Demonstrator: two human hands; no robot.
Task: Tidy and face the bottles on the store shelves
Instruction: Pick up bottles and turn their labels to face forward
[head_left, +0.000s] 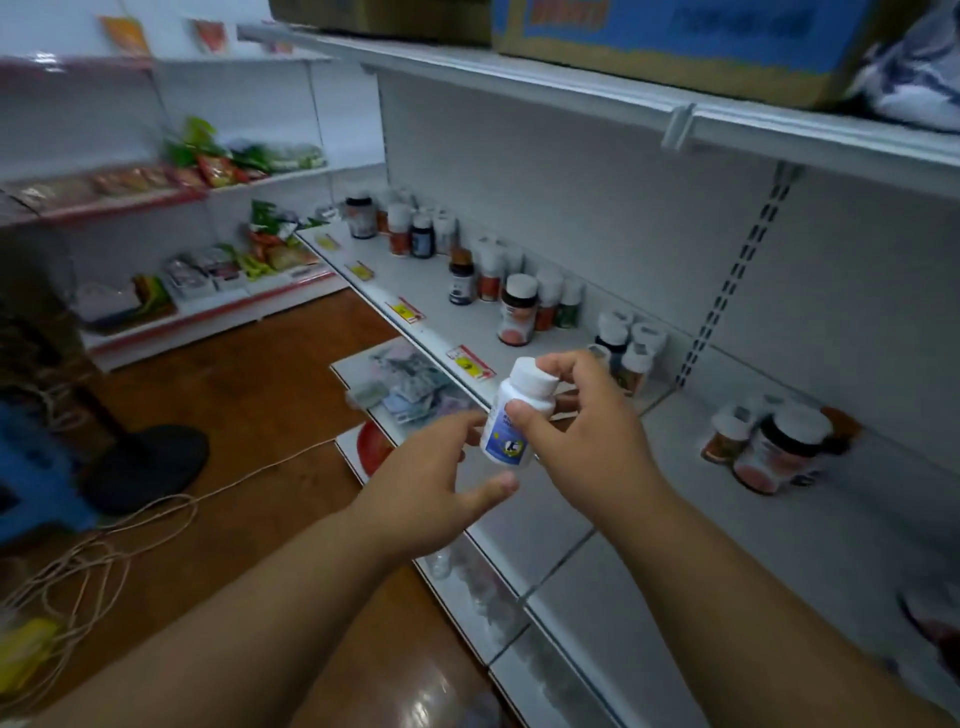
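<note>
A small white bottle with a white cap and blue label is held up over the front edge of the white shelf. My right hand grips it near the cap with thumb and fingers. My left hand is spread beside and under it, fingertips touching the label's left side. Several more bottles stand along the back of the shelf: a white-capped one with a red label, a cluster behind my right hand, and a group to the right.
Yellow and red price tags line the shelf edge. A cardboard box sits on the upper shelf. Lower shelves hold packets. Snack racks stand to the left. A black fan base and loose cords lie on the wooden floor.
</note>
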